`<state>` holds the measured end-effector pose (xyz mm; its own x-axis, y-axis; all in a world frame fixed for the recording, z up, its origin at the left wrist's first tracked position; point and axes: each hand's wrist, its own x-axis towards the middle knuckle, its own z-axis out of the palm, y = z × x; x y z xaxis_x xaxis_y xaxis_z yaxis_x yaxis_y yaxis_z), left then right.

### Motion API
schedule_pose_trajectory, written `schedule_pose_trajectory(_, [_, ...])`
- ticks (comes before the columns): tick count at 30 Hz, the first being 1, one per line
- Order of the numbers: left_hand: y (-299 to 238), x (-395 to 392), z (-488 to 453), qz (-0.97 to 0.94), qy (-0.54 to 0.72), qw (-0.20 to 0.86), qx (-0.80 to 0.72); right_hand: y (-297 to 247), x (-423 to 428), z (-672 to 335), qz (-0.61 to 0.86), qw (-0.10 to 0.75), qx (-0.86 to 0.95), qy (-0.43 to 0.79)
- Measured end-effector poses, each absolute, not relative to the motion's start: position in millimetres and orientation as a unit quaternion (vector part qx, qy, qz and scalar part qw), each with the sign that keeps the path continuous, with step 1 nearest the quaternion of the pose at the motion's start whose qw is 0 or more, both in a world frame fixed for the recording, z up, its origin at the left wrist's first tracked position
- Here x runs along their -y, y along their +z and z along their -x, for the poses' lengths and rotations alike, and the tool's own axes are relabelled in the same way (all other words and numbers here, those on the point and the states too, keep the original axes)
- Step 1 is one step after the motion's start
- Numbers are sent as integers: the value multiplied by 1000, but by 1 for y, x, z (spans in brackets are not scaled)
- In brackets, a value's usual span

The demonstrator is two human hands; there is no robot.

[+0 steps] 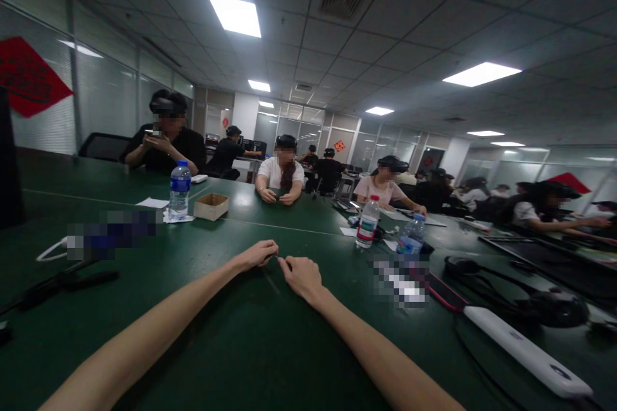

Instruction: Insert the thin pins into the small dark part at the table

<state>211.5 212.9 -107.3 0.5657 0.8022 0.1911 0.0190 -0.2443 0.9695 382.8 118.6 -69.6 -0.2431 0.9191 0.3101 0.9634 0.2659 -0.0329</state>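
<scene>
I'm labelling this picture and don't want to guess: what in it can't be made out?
All in the head view:
What, if anything, is held between the bare left hand and bare right hand: too small, partly covered by fingers.
Bottom of the open tan cardboard box: hidden by its near wall.
Print on the clear, red-capped plastic bottle: too small and blurred.
Small black object at left: cut off by the left edge.
</scene>
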Motion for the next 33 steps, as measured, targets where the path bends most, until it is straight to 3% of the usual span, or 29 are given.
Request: schedule_pose_trajectory(33, [-101, -205, -212, -667, 390, 558, -304, -63, -119, -388, 559, 134, 810, -115])
